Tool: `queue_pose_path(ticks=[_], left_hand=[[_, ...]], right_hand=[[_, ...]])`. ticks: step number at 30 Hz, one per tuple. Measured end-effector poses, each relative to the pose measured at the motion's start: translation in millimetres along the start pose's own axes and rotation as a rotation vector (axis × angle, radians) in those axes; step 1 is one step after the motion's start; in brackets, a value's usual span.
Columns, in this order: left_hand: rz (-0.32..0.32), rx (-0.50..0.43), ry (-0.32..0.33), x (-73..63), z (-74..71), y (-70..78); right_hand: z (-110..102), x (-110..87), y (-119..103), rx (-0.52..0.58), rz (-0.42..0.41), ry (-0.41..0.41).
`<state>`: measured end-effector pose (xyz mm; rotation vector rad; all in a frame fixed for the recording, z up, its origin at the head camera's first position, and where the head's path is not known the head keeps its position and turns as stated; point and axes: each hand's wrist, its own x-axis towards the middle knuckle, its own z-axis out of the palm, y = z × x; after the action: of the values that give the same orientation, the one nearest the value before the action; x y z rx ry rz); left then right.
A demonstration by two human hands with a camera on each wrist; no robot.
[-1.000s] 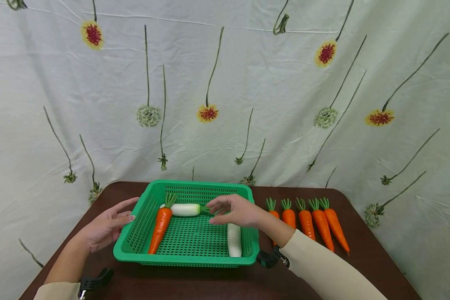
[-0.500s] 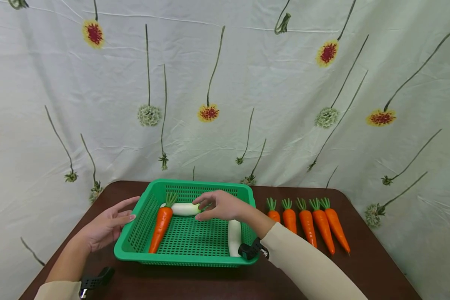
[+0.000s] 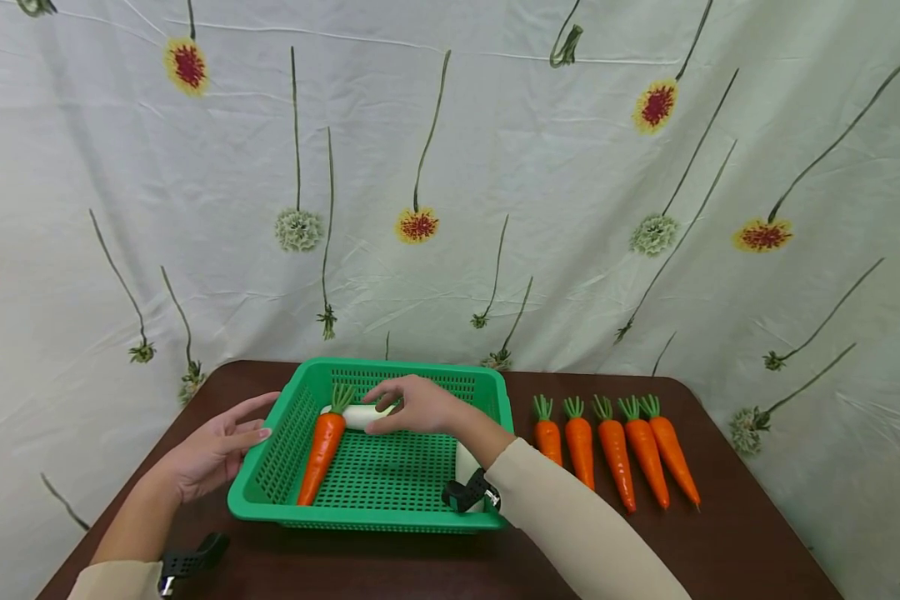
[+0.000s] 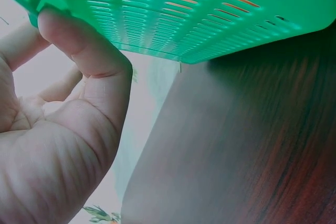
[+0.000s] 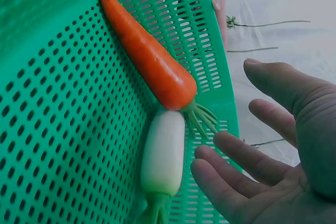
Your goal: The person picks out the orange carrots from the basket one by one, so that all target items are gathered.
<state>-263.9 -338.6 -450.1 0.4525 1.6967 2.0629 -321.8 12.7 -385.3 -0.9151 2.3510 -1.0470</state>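
Note:
Beside the green basket's [image 3: 371,527] left rim is my left hand [image 3: 213,450], its thumb [image 4: 73,40] and fingertips touching the rim from outside in the head and left wrist views. My right hand [image 3: 412,404] hovers inside the basket, fingers spread and slightly bent, holding nothing. Below those fingers lies a white radish [image 5: 165,153] with a green top, against the far wall. An orange carrot [image 3: 321,458] with a green tuft runs along the basket's left side; its top end meets the radish. Another white radish [image 3: 463,462] lies at the right, partly hidden by the right forearm.
Several carrots [image 3: 615,454] lie in a row on the dark brown table [image 3: 727,542], right of the basket, tufts pointing away. The right sleeve [image 3: 570,517] passes close to them. A white flowered cloth [image 3: 525,167] hangs behind the table.
My right hand has moved left across the basket, from its right part to over the far radish. The left hand stays at the rim. Basket and vegetables keep their places.

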Motion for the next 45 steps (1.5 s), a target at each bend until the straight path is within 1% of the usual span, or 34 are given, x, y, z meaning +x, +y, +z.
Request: queue_pose_path(ticks=[4, 16, 19, 23, 27, 36, 45], left_hand=[[-0.006, 0.002, 0.004, 0.3, 0.9, 0.0], [-0.004, 0.011, 0.009, 0.3, 0.1, -0.2], [-0.003, 0.015, 0.014, 0.1, 0.2, 0.1], [-0.003, 0.013, 0.015, 0.1, 0.2, -0.2], [-0.005, 0.005, 0.011, 0.6, 0.8, 0.0], [0.0, -0.008, -0.007, -0.1, 0.4, -0.2], [-0.002, -0.015, -0.018, -0.4, 1.1, 0.9]], right_hand=[[4.7, 8.7, -1.6, -0.023, 0.013, 0.007], [18.0, 31.8, -5.8, 0.036, 0.054, 0.005], [23.5, 38.3, -6.9, 0.099, 0.08, 0.01], [30.1, 43.9, -9.8, 0.214, 0.141, 0.033], [35.5, 47.5, -12.2, 0.282, 0.192, 0.071], [46.1, 54.7, -19.8, 0.264, 0.286, 0.095], [52.7, 62.4, -20.5, 0.313, 0.327, 0.07]])
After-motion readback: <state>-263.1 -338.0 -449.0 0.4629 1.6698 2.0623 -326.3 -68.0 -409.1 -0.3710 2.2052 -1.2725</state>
